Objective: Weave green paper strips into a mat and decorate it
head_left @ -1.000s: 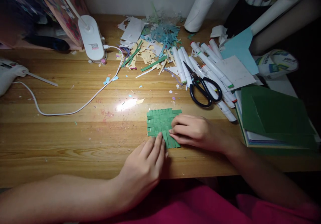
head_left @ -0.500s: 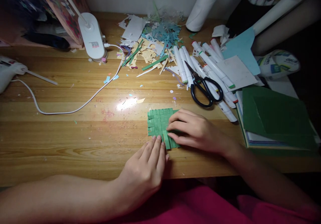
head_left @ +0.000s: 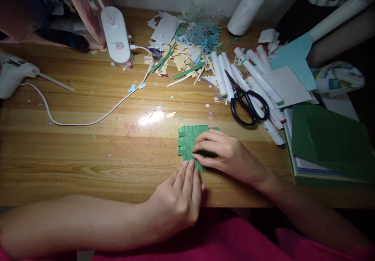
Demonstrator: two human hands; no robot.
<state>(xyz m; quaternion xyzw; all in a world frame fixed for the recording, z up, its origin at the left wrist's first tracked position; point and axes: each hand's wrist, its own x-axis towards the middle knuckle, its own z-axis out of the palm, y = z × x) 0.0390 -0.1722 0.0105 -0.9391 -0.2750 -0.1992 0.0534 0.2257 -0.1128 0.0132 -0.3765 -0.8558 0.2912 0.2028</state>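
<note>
White glue gun (head_left: 14, 73), one, at the left edge of the frame. Left hand (head_left: 180, 198), lower centre: fingers straight and together, tips laid on the lower edge of a green woven paper mat (head_left: 187, 138), with no grasp visible from where I stand. Mat, one, just right of centre, flat on the wooden table (head_left: 88, 151); roughly square, no clear long axis. It lies above the left fingertips and shows leftward from under the right ones; both hands touch it, neither plainly nearer. Right hand (head_left: 225, 151), over the mat's right part: fingers curled, tips nearly together; whether they pinch a strip I cannot tell. Black-handled scissors (head_left: 240, 92), right of centre, on white markers (head_left: 222, 75).
</note>
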